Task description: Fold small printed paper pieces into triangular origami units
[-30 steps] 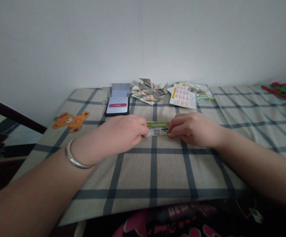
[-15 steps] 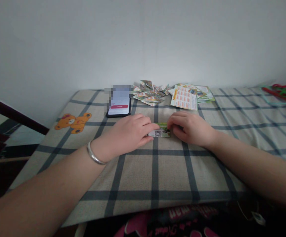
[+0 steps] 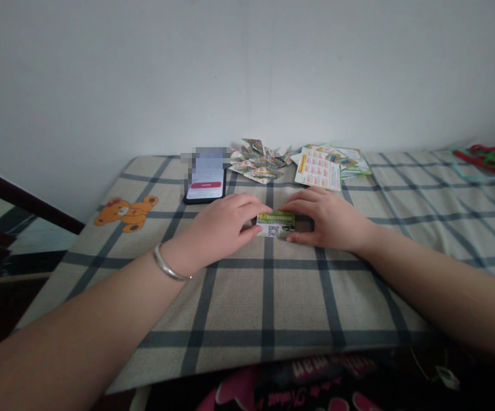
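A small folded paper [image 3: 278, 222] with green print and a QR code lies on the checked cloth between my hands. At its left end, my left hand [image 3: 232, 225] holds it with the thumb at the near corner and the fingers at the far edge. My right hand [image 3: 327, 220] grips the right end likewise, thumb on the near side and fingertips along the far side. A silver bangle [image 3: 168, 265] circles my left wrist.
Behind my hands stand several folded paper pieces [image 3: 258, 162]. Flat printed sheets [image 3: 319, 170] lie to their right, a phone [image 3: 206, 182] to their left. A bear picture [image 3: 125, 212] is at the left, red and green strips [image 3: 491, 160] at the far right. A wall [image 3: 247, 74] closes the back.
My left fingers have drawn back from the paper's top towards its left edge, uncovering more green print. My right thumb has spread away from the fingers to the paper's near right corner.
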`<state>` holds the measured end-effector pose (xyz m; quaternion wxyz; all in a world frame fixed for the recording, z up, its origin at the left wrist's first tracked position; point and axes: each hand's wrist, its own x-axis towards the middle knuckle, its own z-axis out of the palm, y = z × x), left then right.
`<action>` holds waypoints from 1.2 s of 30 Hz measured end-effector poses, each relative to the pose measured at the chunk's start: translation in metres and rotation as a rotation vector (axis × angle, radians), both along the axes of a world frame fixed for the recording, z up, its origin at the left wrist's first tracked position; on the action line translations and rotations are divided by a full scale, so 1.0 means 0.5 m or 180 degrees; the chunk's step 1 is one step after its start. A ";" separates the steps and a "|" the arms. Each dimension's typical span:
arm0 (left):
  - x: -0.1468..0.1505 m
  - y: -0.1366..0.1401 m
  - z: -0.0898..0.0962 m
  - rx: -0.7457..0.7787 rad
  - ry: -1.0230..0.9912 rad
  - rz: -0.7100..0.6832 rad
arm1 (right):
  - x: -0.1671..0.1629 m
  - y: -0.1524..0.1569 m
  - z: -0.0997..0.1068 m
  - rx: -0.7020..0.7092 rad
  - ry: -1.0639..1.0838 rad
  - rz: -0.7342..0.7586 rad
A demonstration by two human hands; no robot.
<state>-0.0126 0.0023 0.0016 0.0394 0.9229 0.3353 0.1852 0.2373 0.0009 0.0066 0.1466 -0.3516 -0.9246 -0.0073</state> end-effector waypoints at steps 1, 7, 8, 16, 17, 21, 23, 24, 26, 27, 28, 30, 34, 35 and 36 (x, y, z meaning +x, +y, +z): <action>0.000 0.003 0.000 -0.0041 -0.0121 -0.0012 | 0.001 0.001 0.000 -0.0013 0.0019 0.0026; 0.002 0.006 0.010 -0.0233 -0.0765 0.0034 | 0.001 0.000 0.000 -0.0052 0.0063 0.0089; 0.003 0.005 0.011 -0.0220 -0.0848 -0.0021 | 0.000 -0.001 -0.001 -0.0036 0.0100 0.0079; 0.009 0.003 0.013 0.0337 -0.1282 -0.0353 | -0.001 -0.008 -0.006 0.0632 0.0536 0.0111; 0.009 0.003 0.013 0.0367 -0.1287 -0.0363 | 0.000 -0.008 -0.005 0.0735 0.0581 0.0122; 0.009 0.001 0.015 0.0357 -0.1174 -0.0496 | 0.004 -0.009 -0.001 0.0909 0.0637 0.0198; 0.008 0.000 0.017 0.0320 -0.1126 -0.0565 | 0.005 -0.008 0.000 0.0959 0.0660 0.0220; 0.007 0.000 0.018 0.0299 -0.1107 -0.0582 | 0.004 -0.008 0.001 0.0984 0.0666 0.0223; 0.004 0.000 0.016 0.0265 -0.1033 -0.0602 | 0.004 -0.007 0.002 0.1038 0.0661 0.0227; 0.003 0.000 0.015 0.0258 -0.0983 -0.0613 | 0.004 -0.006 0.002 0.1067 0.0663 0.0229; 0.001 0.001 0.012 0.0252 -0.0926 -0.0622 | 0.004 -0.006 0.002 0.1083 0.0668 0.0230; -0.001 0.002 0.008 0.0277 -0.0863 -0.0606 | 0.005 -0.005 0.003 0.1085 0.0706 0.0244; 0.000 0.003 0.004 0.0243 -0.0717 -0.0481 | 0.007 -0.002 0.004 0.1016 0.0692 0.0316; 0.000 0.004 0.004 0.0222 -0.0661 -0.0462 | 0.007 -0.002 0.003 0.0995 0.0663 0.0358; 0.001 0.005 0.004 0.0217 -0.0611 -0.0440 | 0.006 -0.001 0.003 0.0972 0.0630 0.0404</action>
